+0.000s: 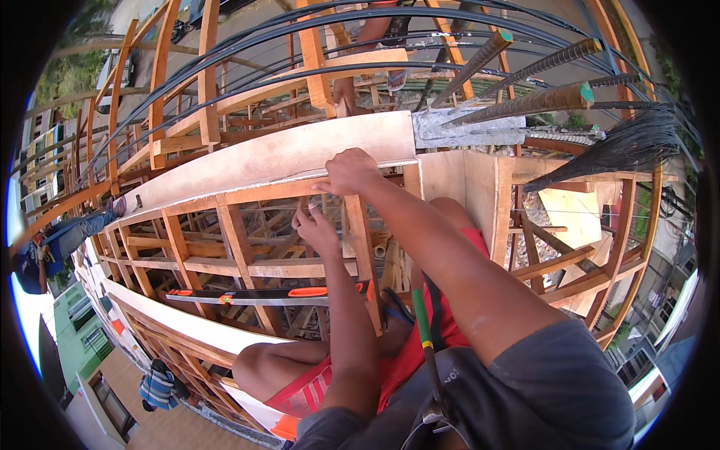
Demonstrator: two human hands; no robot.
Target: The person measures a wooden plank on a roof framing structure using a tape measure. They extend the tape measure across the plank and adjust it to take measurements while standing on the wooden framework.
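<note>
Plywood panel (255, 161) across upper centre; right hand (351, 172) closed over its near edge, apparently steadying it; left hand (316, 227) below, fingers bent near timber rail (277, 189), grip unclear.

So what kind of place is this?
Most likely a building site: there's a bare wooden framework, and thick ribbed steel bars poke up by some rough grey concrete.
</note>
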